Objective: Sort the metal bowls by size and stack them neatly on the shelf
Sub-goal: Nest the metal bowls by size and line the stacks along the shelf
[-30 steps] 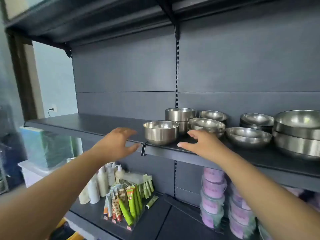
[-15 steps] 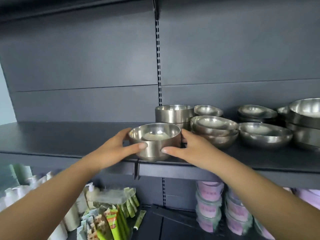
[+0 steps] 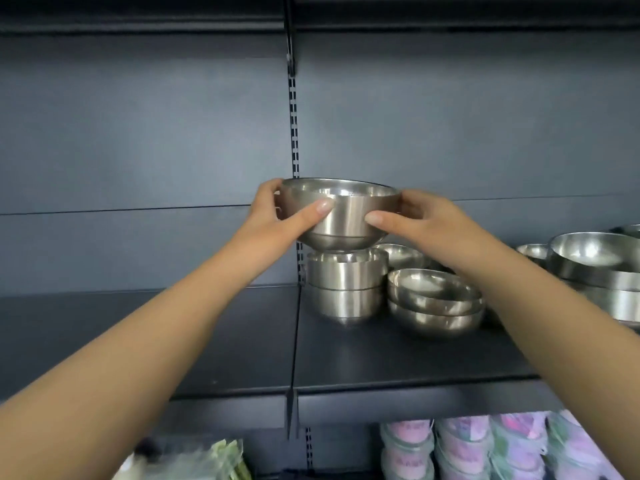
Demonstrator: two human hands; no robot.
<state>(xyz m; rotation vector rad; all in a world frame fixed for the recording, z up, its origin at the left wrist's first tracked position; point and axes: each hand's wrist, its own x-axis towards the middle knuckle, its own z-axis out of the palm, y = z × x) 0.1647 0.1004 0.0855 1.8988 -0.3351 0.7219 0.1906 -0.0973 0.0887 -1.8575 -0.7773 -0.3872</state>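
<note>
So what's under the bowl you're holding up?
A stack of two similar steel bowls sits right under the held bowl, on the shelf. The held bowl covers the stack's inside.

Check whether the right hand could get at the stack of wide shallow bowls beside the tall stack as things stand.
Probably not yet: the right hand and the left hand both grip the raised bowl. The path itself looks free; the shallow bowl stack sits uncovered just below that hand on the shelf.
</note>
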